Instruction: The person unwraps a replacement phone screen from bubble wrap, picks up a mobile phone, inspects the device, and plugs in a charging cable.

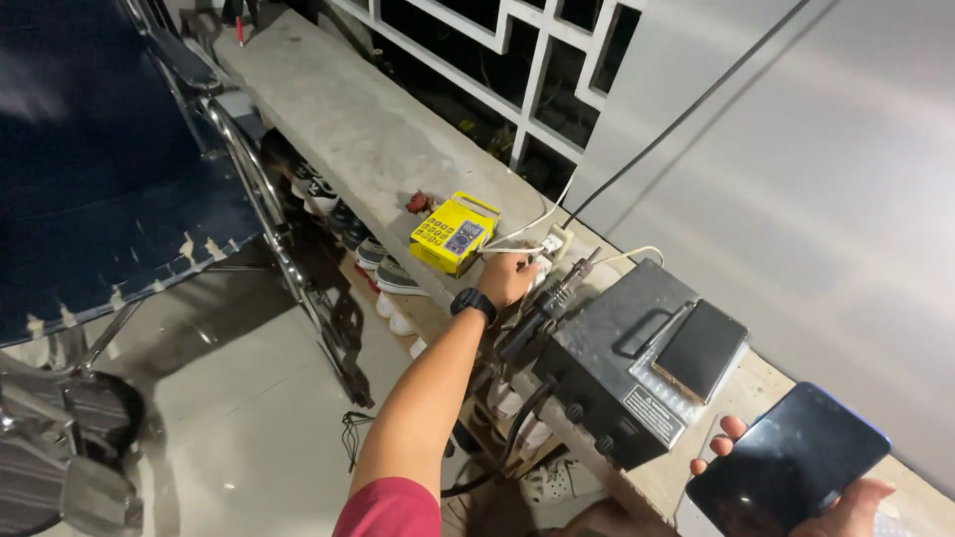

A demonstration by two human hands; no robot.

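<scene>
At 4 o'clock, nearest, the right hand [846, 502] cradles a dark phone [791, 467] from below, fingers curled round its edge. Just beyond, at 3 o'clock, a second phone [699, 348] lies on a black box [607, 368] with a handle on top. At centre, the left hand [507, 278], a watch [475, 302] on its wrist, is closed on a white plug [550, 246] and its cords on the ledge [348, 119]. A yellow meter [453, 234] sits just beside it at 11 o'clock.
</scene>
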